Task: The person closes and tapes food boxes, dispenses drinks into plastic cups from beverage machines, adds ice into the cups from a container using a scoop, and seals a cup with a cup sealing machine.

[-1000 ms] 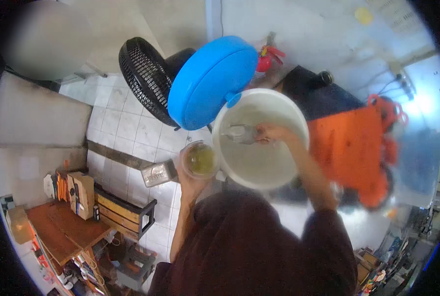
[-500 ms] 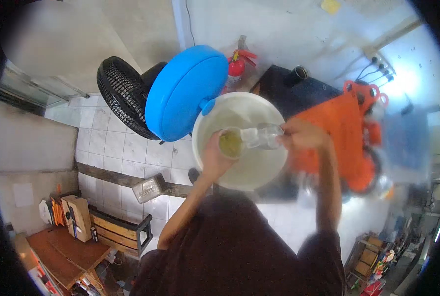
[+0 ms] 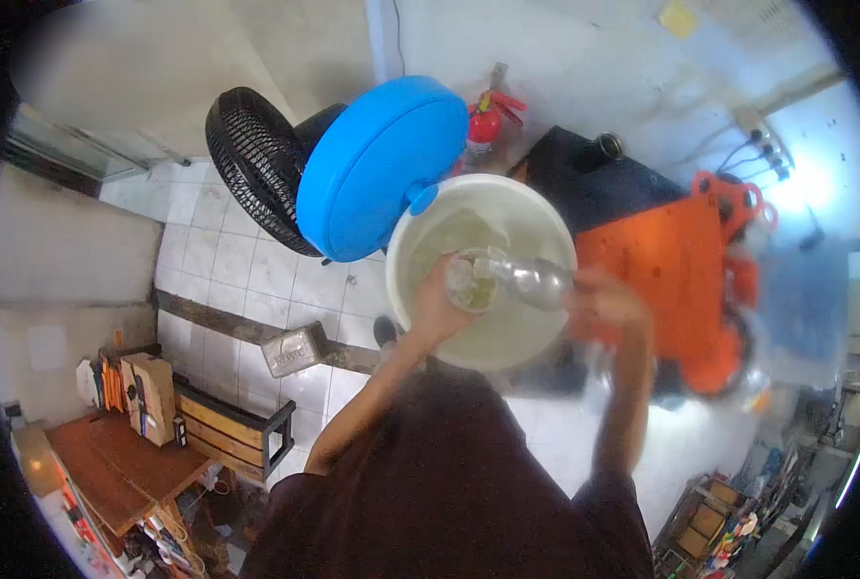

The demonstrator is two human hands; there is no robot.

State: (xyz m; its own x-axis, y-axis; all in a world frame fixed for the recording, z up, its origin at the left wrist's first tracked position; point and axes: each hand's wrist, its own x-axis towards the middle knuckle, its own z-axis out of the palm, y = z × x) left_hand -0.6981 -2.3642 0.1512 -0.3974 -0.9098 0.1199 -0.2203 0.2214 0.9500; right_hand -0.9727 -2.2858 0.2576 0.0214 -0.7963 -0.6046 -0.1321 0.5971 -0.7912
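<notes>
My left hand (image 3: 439, 311) is wrapped round a clear cup (image 3: 470, 282) with yellow-green contents, above a large white tub (image 3: 401, 280). In my right hand (image 3: 605, 301) is the end of a clear, scoop-like vessel (image 3: 536, 281), its other end at the cup's rim. Pale contents lie in the tub below. The right fingers are partly blurred. A round blue lid (image 3: 377, 174) stands tilted against the tub's upper left side.
A black fan (image 3: 256, 164) stands behind the lid. Beyond the tub are a red fire extinguisher (image 3: 484, 125) and a black surface (image 3: 565, 174). An orange board (image 3: 656, 265) is to the right. A metal tin (image 3: 293, 350) and a brown table (image 3: 111, 463) are at left.
Pale pieces now show in the cup, and the vessel's near end holds less. My right hand and the vessel tilt slightly lower. The whole view has shifted a little.
</notes>
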